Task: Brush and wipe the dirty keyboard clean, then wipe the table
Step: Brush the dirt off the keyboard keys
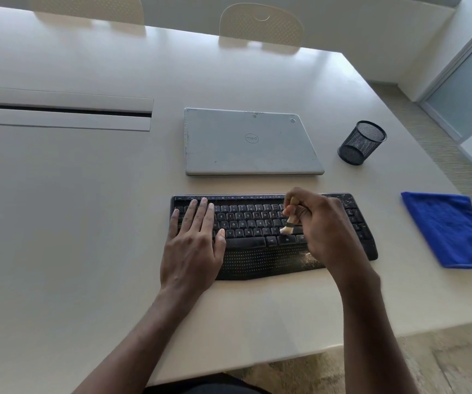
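The fingers of the right hand [320, 231] are curled round the short handle of a small brush [289, 223], pinching it low near the ferrule. Its pale bristles touch the keys right of centre on the black keyboard [253, 223]. The fingers of the left hand [192, 245] lie straight and spread, pressed flat on the keyboard's left end and grasping nothing. The keyboard sits on the white surface [58, 223] just in front of the person, with pale grit on its far right corner and on the right of the palm rest. It looks light and stiff and would likely skate on the smooth top under sideways strokes, so the flat hand as an anchor seems the right hold. The keys give under pressure, so short, light flicks suit them. A folded blue cloth [451, 231], soft and limp, lies apart to the right and is best pinched at an edge. Beyond are a closed laptop [252, 140] and a mesh cup [361, 143].
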Tool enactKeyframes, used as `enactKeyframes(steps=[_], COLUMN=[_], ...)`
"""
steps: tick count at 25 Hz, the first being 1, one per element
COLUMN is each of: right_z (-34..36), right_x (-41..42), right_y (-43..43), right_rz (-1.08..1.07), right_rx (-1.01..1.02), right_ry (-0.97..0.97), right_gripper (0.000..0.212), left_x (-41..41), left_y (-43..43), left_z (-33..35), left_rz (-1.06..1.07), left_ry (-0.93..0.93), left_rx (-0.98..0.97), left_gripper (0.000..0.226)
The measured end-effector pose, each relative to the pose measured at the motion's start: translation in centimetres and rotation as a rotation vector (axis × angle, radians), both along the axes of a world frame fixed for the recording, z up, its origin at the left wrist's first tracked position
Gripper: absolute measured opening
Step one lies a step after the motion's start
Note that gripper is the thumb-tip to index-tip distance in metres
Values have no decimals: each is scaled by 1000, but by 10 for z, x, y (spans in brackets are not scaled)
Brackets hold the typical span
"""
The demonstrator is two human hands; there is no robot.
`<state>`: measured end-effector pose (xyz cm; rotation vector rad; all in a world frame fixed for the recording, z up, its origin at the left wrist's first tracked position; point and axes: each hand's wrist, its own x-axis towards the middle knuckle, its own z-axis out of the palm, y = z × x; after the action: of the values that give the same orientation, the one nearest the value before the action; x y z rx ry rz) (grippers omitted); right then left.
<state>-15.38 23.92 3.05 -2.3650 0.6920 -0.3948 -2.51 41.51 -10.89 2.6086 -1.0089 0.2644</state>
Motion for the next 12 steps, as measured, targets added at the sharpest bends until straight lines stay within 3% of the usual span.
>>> enactKeyframes(steps=[4,9,12], right_z=[-1,0,5], right_x=[7,-3,2], right_y=[12,-4,5], right_rz=[134,24,74], right_rx=[66,5,59], right_ry=[-19,55,-7], right_gripper=[20,22,20], left_x=[0,0,0], left_y=[0,-1,-1], left_z=[1,0,0], left_rz=[-5,-5,-7], left_ry=[-5,-14,-14], left_rx=[-4,-16,-18], left_gripper=[66,65,65])
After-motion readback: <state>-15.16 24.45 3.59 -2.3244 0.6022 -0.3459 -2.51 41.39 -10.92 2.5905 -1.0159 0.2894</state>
